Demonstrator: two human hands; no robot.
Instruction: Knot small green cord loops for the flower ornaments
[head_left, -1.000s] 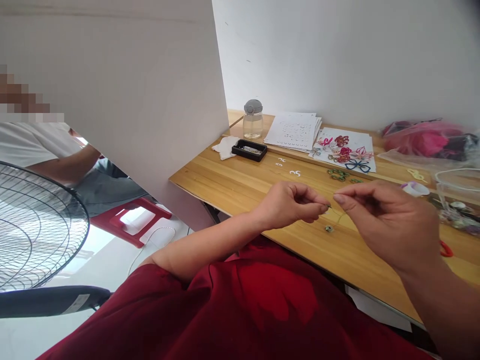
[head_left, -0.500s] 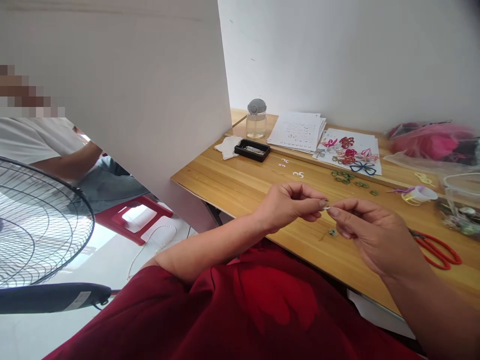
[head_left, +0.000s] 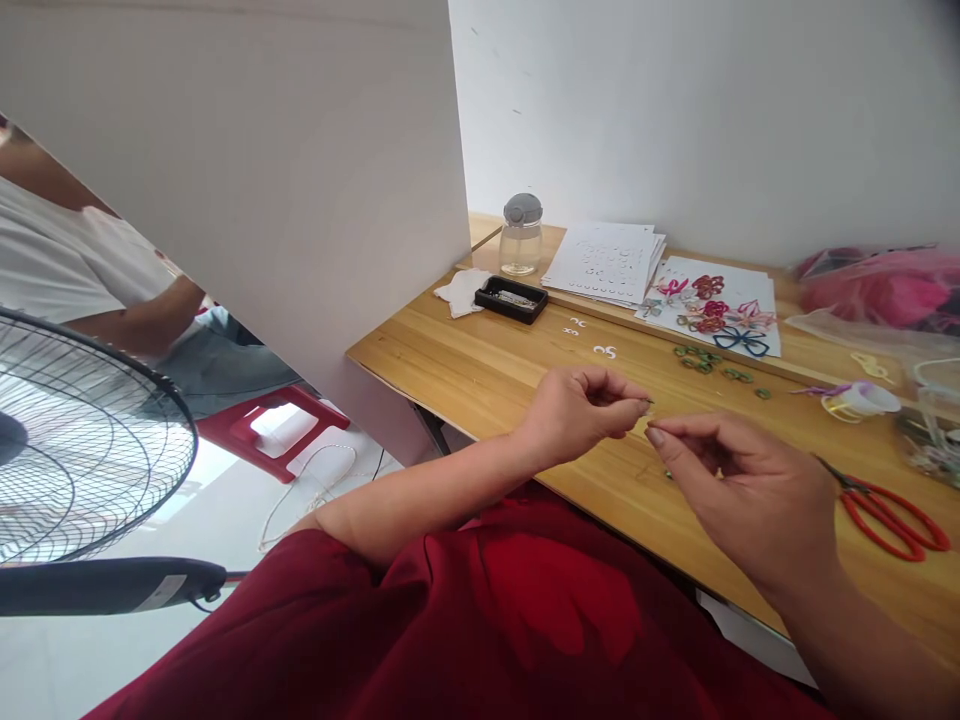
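Above the wooden table (head_left: 420, 345), my left hand (head_left: 581, 412) is closed in a pinch, with a tiny dark tip showing at the fingertips; the thing is too small to name. My right hand (head_left: 739, 475) faces it a short gap away, thumb and forefinger pressed together, and what they hold I cannot make out. Just under the right fingers a small green piece (head_left: 669, 474) lies on the wood, mostly hidden. Red-handled scissors (head_left: 892, 515) rest to the right of my right hand.
Beyond my hands lie green pieces (head_left: 697, 358), white curved cutouts (head_left: 604, 352), a black tray (head_left: 511, 300), a bottle (head_left: 520, 240), paper sheets (head_left: 600, 260) and thread flowers (head_left: 709, 318). At the right is a white spool (head_left: 862, 402). A fan (head_left: 90, 440) and a seated person (head_left: 112, 290) are at left.
My fingertips have drawn apart; the right hand is slightly lower and a small gap shows between the hands. The white bit seen between them is no longer plain. The view has shifted slightly.
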